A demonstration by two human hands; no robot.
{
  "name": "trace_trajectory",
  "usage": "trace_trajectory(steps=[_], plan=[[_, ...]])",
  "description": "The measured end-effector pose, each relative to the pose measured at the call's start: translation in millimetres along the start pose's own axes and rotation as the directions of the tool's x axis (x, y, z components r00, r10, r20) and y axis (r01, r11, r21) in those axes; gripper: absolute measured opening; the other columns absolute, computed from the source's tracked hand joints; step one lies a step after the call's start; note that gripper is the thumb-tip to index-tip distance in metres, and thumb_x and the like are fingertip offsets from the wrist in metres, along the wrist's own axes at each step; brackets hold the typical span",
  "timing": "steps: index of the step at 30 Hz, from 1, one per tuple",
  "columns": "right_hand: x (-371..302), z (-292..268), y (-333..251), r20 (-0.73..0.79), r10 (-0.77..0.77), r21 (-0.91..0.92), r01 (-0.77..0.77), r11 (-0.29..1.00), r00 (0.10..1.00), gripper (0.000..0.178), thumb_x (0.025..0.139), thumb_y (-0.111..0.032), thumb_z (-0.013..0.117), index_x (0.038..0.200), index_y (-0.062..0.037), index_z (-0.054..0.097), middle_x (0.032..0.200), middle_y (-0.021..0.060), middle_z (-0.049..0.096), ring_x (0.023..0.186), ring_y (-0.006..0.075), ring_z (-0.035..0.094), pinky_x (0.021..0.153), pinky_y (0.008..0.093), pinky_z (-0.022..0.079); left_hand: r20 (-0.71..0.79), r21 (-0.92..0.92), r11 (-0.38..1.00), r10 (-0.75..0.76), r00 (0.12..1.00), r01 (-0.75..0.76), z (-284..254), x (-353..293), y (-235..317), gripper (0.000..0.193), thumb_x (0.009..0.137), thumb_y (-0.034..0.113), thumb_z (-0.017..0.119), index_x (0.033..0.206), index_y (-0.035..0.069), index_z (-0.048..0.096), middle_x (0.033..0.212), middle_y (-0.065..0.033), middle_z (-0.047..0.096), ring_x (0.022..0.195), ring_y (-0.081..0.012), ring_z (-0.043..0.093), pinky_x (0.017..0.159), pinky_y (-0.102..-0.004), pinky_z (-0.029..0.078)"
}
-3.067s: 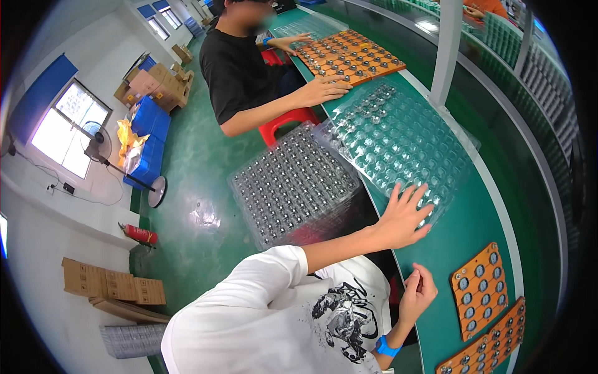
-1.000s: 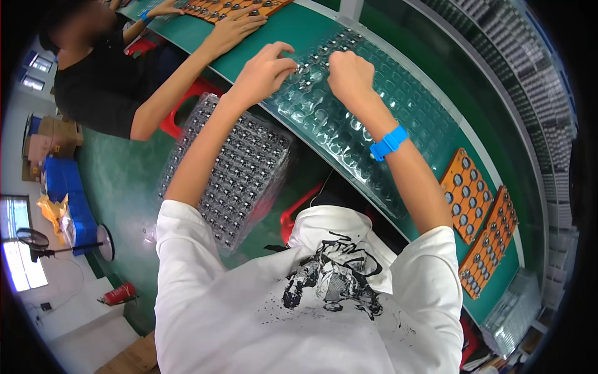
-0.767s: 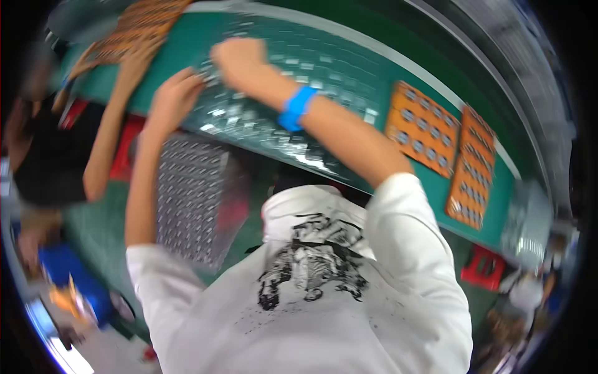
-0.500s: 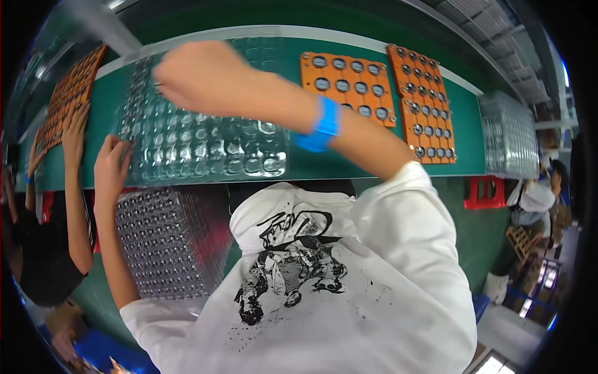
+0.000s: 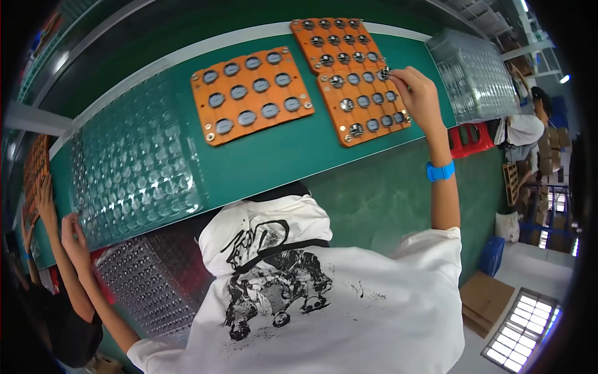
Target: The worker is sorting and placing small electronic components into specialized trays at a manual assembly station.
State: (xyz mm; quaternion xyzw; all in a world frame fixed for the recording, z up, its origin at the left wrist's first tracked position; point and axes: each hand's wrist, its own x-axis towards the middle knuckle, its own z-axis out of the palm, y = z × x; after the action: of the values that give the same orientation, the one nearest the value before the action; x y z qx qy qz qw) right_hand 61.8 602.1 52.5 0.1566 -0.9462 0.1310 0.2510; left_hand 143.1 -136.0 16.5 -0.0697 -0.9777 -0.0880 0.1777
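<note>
My right hand [image 5: 416,96] pinches a small round metallic part [image 5: 385,73] at the upper right edge of an orange board [image 5: 363,134]. This board has rows of round holders, some with shiny metal parts in them and others showing pale discs. My left hand [image 5: 75,242] is at the near left corner of a clear plastic blister tray [image 5: 134,168]. Its fingertips are drawn together, and what they hold, if anything, is too small to make out. Another orange board [image 5: 202,106] with pale discs in its holders lies between the tray and the right-hand board.
A third orange board [image 5: 305,42], filled with shiny parts, adjoins the right-hand one at the back. Stacked clear trays [image 5: 476,81] stand at the table's right end. More trays [image 5: 146,280] sit below the near edge. At far left, a co-worker's hands [image 5: 45,196] touch another orange board.
My right hand has swung from above the clear tray to the right-hand orange board and now shows a round metal part. The view has turned right; my left hand remains by the tray's corner.
</note>
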Motion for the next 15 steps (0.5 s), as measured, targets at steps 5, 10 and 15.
trace_trajectory(steps=[5, 10, 15], plan=[[16.8, 23.9, 53.6, -0.021, -0.061, -0.114, 0.058, 0.992, 0.998, 0.007, 0.083, -0.007, 0.063, 0.088, -0.0025, 0.065, 0.075, 0.0094, 0.058, 0.065, 0.0266, 0.058, 0.057, 0.0335, 0.046, -0.013, -0.103, 0.988, -0.118, 0.993, 0.116, 14.7, 3.8, 34.1, 0.013, 0.095, 0.004, 0.049, 0.102, -0.003, 0.056, 0.088, -0.0083, 0.059, 0.073, -0.0126, 0.054, 0.067, -0.0244, 0.044], [23.8, 33.3, 75.8, 0.171, -0.103, -0.23, 0.142, 0.963, 0.98, 0.027, 0.071, -0.004, 0.064, 0.098, -0.009, 0.064, 0.087, 0.0083, 0.06, 0.073, 0.0302, 0.062, 0.061, 0.0379, 0.051, 0.0, -0.21, 0.977, -0.023, 1.0, 0.023, 37.2, 21.5, 99.6, 0.012, 0.093, 0.003, 0.05, 0.101, -0.004, 0.057, 0.088, -0.0104, 0.058, 0.073, -0.0152, 0.055, 0.069, -0.0257, 0.045], [28.7, 60.7, 87.6, 0.181, -0.112, -0.224, 0.152, 0.963, 0.977, 0.021, 0.07, -0.006, 0.063, 0.09, -0.0083, 0.063, 0.088, 0.0084, 0.059, 0.078, 0.0278, 0.063, 0.062, 0.0383, 0.052, -0.053, -0.188, 0.979, 0.068, 0.996, -0.077, 53.9, 7.2, 62.9, 0.018, 0.094, 0.001, 0.049, 0.106, -0.007, 0.058, 0.102, -0.0167, 0.063, 0.093, -0.0239, 0.061, 0.084, -0.0316, 0.047]])
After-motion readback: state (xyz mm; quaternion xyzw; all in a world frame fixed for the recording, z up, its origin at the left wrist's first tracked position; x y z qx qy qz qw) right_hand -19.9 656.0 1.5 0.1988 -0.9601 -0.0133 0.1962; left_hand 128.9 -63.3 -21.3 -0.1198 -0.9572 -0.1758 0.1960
